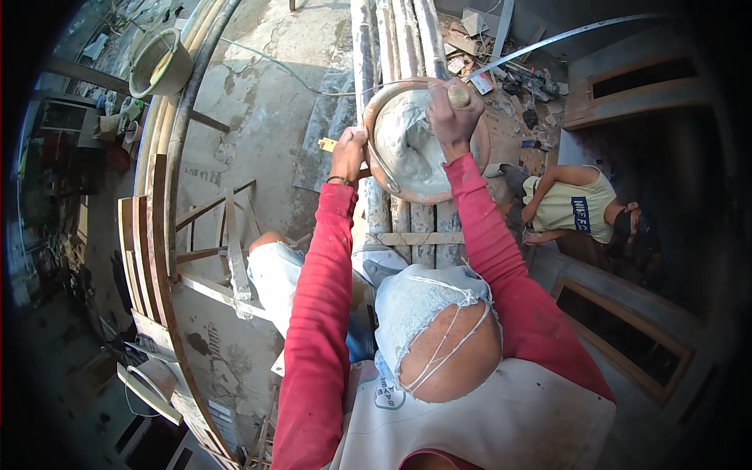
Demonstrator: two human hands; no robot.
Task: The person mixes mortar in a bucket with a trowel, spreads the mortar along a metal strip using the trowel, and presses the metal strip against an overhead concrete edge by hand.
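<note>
A round orange-brown bucket (374, 176) of grey-white paste (403, 160) rests on a platform of parallel poles (423, 247), between my two hands. My left hand (348, 157) is closed on the bucket's left rim; a small yellow object (327, 145) shows beside it, and I cannot tell if my fingers touch it. My right hand (456, 117) grips the pale round handle (459, 96) of a tool over the bucket's right half; the tool's far end is hidden. My bent knee (442, 352), in torn pale jeans, shows below.
A person (576, 204) in a pale yellow sleeveless shirt is at right, near wooden window frames (623, 333). A hanging bucket (160, 66) and curved railing (160, 227) line the left. Rubble (533, 94) lies beyond the platform, and a wooden trestle (227, 243) stands below.
</note>
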